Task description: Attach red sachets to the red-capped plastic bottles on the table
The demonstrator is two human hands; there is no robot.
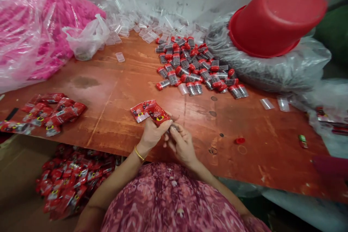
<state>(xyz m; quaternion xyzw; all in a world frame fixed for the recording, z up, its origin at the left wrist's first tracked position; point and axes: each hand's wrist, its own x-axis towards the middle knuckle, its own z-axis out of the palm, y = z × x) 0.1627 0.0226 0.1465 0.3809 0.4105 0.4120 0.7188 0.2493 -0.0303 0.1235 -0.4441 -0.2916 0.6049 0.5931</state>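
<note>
My left hand [152, 134], with a gold bangle at its wrist, is closed on a red printed packet [159, 113]. Right beside it, my right hand [184, 145] has its fingers curled together at the packet's lower end. A small dark thing [174, 127] shows between the fingertips of my right hand; most of it is hidden, so I cannot make out its kind. Just beyond my left hand lie flat red packets [139, 112], partly overlapped by the held one. Farther back is a heap of small clear containers [185, 61] with red caps and dark contents.
Filled red packets [54, 112] lie left on the wooden table [130, 72]; more fill a box [16, 174] below. A pink-filled bag [40, 29], clear plastic pieces [146, 29] and a red bucket [280, 18] stand behind. A red cap [240, 140] lies right.
</note>
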